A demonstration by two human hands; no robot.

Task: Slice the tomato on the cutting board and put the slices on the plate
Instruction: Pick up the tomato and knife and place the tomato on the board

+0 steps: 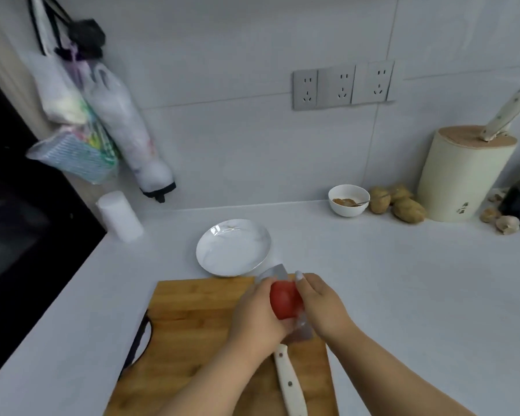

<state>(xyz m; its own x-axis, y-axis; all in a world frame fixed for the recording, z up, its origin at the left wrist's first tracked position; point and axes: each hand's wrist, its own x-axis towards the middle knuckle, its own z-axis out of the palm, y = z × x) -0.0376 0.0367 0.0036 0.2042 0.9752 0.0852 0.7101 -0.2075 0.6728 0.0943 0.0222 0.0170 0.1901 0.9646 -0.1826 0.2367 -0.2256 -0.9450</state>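
A red tomato (284, 300) is held between both of my hands, just over the far right part of the wooden cutting board (192, 325). My left hand (255, 318) cups its left side and my right hand (323, 307) presses on its right side. A knife with a white handle (288, 382) lies on the board beneath my hands. Its blade runs under the tomato, and the tip shows beyond my fingers. An empty white plate (233, 250) sits on the counter just behind the board.
At the back right stand a small white bowl (348, 199) with a spoon, brown lumpy items (398, 204), a cream knife block (466, 175) and garlic (507, 224). A white cylinder (119, 216) and a black appliance (18, 211) are at the left, with bags (87, 121) hanging above.
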